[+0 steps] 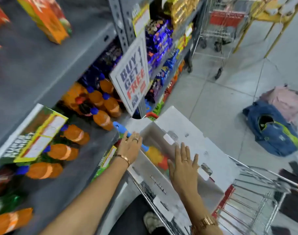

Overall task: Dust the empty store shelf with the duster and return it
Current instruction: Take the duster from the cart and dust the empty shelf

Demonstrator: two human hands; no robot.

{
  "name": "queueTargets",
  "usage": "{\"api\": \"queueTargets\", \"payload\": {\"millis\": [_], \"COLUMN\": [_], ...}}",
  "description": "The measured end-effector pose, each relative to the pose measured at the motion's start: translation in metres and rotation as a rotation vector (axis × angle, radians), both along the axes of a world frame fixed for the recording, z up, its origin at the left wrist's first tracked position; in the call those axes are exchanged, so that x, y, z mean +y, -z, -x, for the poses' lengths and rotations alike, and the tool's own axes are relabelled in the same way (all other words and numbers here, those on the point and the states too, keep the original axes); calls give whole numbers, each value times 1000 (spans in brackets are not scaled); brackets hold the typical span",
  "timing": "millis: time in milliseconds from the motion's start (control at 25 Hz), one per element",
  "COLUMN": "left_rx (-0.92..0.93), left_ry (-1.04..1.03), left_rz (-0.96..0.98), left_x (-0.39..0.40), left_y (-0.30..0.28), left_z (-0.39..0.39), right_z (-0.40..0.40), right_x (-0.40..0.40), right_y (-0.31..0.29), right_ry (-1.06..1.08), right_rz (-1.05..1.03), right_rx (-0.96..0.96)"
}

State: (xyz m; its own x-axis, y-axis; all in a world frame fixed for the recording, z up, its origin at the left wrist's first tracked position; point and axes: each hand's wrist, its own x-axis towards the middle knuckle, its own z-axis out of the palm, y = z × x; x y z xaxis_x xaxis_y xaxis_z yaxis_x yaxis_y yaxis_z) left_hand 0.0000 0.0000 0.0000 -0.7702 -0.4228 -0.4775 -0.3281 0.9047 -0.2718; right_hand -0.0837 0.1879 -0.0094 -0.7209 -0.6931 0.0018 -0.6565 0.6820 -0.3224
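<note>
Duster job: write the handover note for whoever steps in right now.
Left hand: on the blue handle of the duster, fingers over it; grip not clear.
Right hand: open, flat, above the cardboard box, holding nothing.
The duster lies across the box in the shopping cart, its handle toward the shelf.
Whether dusting is done cannot be told; the frame is blurred.
Left: confirm the shelf is dusted, then leave the duster in the box.

Orange drink bottles (102, 118) with blue caps lie beside a "BUY 1 GET 1 FREE" sign (133, 77), while a blue bag (272, 131) sits on the tiled floor (212, 99) near a shopping trolley (219, 31).
</note>
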Motion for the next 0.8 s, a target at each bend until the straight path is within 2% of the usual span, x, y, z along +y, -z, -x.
{"api": "queueTargets", "payload": {"millis": [40, 280, 560, 800], "left_rx": [-73, -251, -211, -128], "left_ry": [22, 89, 145, 133], "left_rz": [12, 115, 186, 114], "left_x": [-3, -28, -32, -25], "left_y": [10, 44, 53, 17], "left_z": [8, 21, 26, 28], "right_z": [-1, -9, -15, -10], "right_x": [0, 1, -3, -2], "right_y": [10, 35, 33, 7], "right_ry": [-8, -74, -83, -90], "right_rz": [-11, -5, -58, -147], "right_rx": [-13, -130, -194, -323]}}
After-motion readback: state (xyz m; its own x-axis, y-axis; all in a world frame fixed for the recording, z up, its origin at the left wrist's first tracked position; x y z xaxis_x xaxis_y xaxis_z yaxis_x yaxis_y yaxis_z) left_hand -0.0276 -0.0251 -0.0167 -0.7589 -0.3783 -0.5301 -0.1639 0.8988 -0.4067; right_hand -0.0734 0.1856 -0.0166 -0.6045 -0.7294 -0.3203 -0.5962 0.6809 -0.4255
